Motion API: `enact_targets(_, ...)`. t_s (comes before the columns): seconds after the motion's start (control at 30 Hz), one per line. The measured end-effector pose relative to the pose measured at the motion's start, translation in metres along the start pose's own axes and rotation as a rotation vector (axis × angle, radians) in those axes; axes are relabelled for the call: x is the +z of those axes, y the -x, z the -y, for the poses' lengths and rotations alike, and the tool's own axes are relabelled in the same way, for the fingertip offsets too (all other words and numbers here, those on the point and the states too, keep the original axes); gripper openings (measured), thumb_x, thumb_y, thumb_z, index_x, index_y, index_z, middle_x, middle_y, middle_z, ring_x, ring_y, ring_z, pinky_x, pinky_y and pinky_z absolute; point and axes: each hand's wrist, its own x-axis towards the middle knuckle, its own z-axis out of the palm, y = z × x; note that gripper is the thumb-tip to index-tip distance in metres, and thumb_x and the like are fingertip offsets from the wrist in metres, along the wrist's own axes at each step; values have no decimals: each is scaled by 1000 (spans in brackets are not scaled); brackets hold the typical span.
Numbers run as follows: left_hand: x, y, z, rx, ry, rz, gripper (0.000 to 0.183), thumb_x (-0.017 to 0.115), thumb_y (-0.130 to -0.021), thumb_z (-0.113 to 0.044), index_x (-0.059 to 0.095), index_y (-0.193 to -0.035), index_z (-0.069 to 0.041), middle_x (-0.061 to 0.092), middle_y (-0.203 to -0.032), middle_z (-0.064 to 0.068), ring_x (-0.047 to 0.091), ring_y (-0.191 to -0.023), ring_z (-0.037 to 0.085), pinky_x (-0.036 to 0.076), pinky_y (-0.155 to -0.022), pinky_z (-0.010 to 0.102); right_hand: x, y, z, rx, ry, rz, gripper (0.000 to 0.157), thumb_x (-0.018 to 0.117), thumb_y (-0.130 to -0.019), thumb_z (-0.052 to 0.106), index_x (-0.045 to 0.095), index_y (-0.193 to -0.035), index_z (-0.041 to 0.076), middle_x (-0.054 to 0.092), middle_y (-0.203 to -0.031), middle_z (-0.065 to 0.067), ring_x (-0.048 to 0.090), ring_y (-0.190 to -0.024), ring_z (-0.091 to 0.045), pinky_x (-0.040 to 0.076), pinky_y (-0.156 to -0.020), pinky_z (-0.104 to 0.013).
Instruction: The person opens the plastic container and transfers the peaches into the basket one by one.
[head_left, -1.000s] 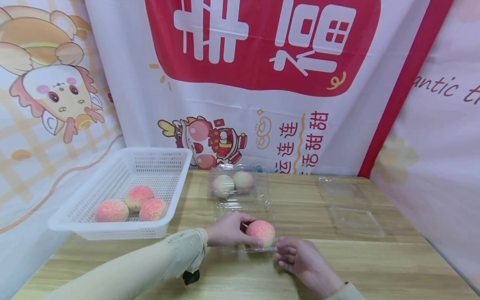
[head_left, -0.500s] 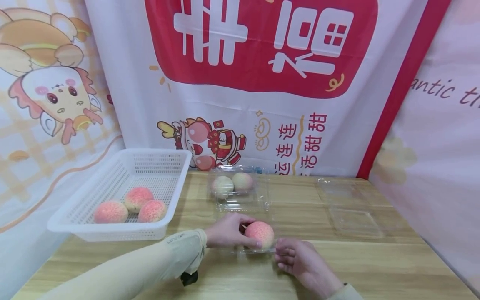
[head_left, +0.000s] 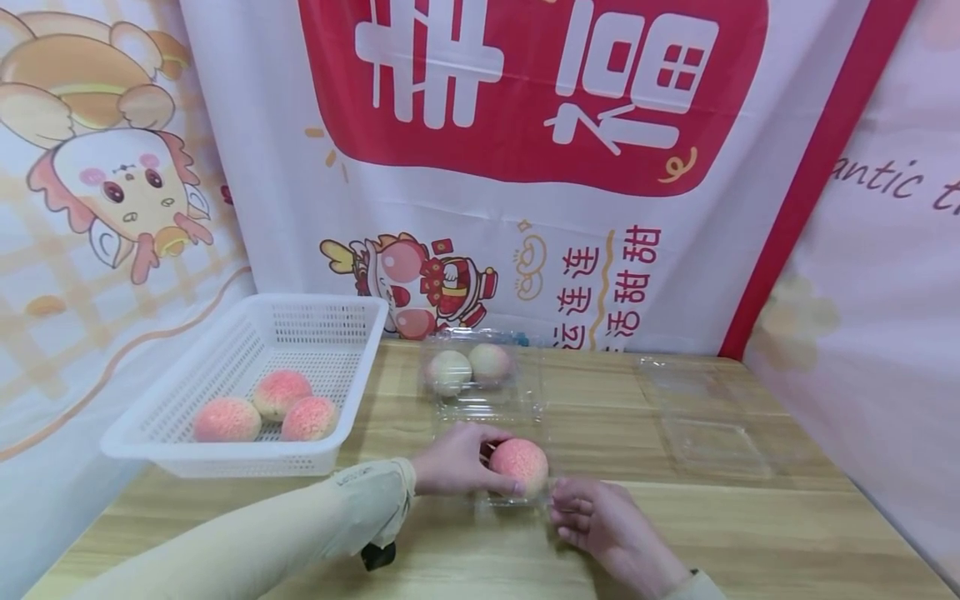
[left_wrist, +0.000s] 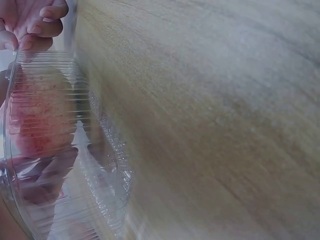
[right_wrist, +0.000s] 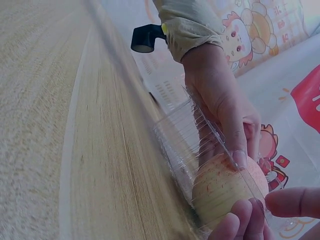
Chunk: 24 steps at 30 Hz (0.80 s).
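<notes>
My left hand (head_left: 459,460) grips a pink peach (head_left: 520,467) near the table's front, thumb on its near side. In the right wrist view, the peach (right_wrist: 225,187) sits inside the ribbed wall of a clear plastic box (right_wrist: 180,130). My right hand (head_left: 603,527) pinches the rim of this box beside the peach; its thumb and fingers (right_wrist: 295,201) show on either side of the rim. Through the clear wall in the left wrist view, the peach (left_wrist: 42,115) appears partly blurred. Two paler peaches (head_left: 448,372) lie under clear plastic behind the left hand.
At the left stands a white perforated basket (head_left: 341,417) with three pink peaches (head_left: 282,394) in it. Another clear plastic box (head_left: 716,446) lies on the right of the wooden table (head_left: 750,533). Printed cloth hangings (head_left: 675,250) rise along the back and sides.
</notes>
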Motion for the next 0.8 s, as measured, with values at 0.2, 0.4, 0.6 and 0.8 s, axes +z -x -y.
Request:
enact_targets(0.2,-1,0,-1,-6,-4,-30,73,88,-71,-37,61,-129,-2,69,-108,-3,65,-92,9,55,-78,23,1,0,0,18,-9,-5,9,66,-86,6,66,-94,1,66,-83,-7,63,-79,-18,51,-75,-31)
enact_targets(0.4,-8,-1,-6,34,34,-81,68,90,-70,-32,63,-125,-2,69,-107,-1,65,-92,12,55,-77,25,2,1,1,25,-17,-2,9,66,-86,5,65,-94,1,66,-84,-7,63,-79,-18,51,-75,-30)
enact_targets(0.6,-28,2,-20,49,90,-133,66,89,-72,-30,63,-128,-5,68,-113,4,66,-94,15,56,-77,26,3,1,2,21,-20,-5,8,62,-90,4,65,-97,2,66,-85,-7,62,-80,-18,51,-76,-30)
enact_targets(0.8,-58,8,-39,38,91,-214,67,88,-73,-32,62,-130,-10,68,-113,5,66,-94,16,57,-77,28,3,1,1,27,-18,1,7,62,-90,5,64,-96,3,65,-86,-6,62,-81,-18,50,-77,-30)
